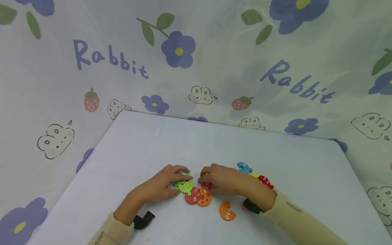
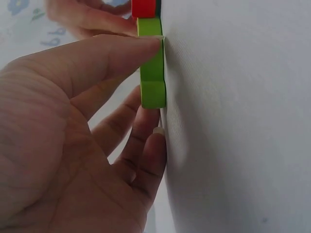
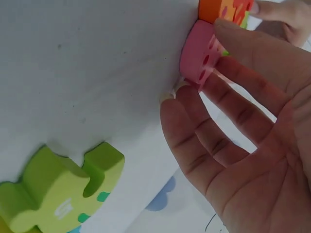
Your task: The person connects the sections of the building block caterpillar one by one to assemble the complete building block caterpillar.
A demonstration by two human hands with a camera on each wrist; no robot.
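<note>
Pink piece [image 3: 195, 52] of the caterpillar puzzle is right there in the right hand [image 1: 225, 179], so no reaching question: that grip is narrow, thumb one side and fingers the other, pinching it down at desk [image 1: 171, 139] level. Left hand's farther off, across the chain.

What matters imo is the seam: pink sits on the far side of the orange 3 piece [image 1: 204, 198], touching it, with the chain off to the grip's left. Can't tell if the tab is fully seated, thumb's in the way. Pink's long axis is hard to call too, since the hand covers most of it.

Next along is the red 2 piece [image 1: 192, 197], then the green head piece [image 1: 185, 185], which the left hand [image 1: 163, 185] holds between thumb and fingers, probably as an anchor.

Further out: orange 10 piece [image 1: 226, 212] lies loose, nearer the person. Blue piece [image 1: 244, 167] and red striped piece [image 1: 265, 181] are well apart from the chain, off to the right.
</note>
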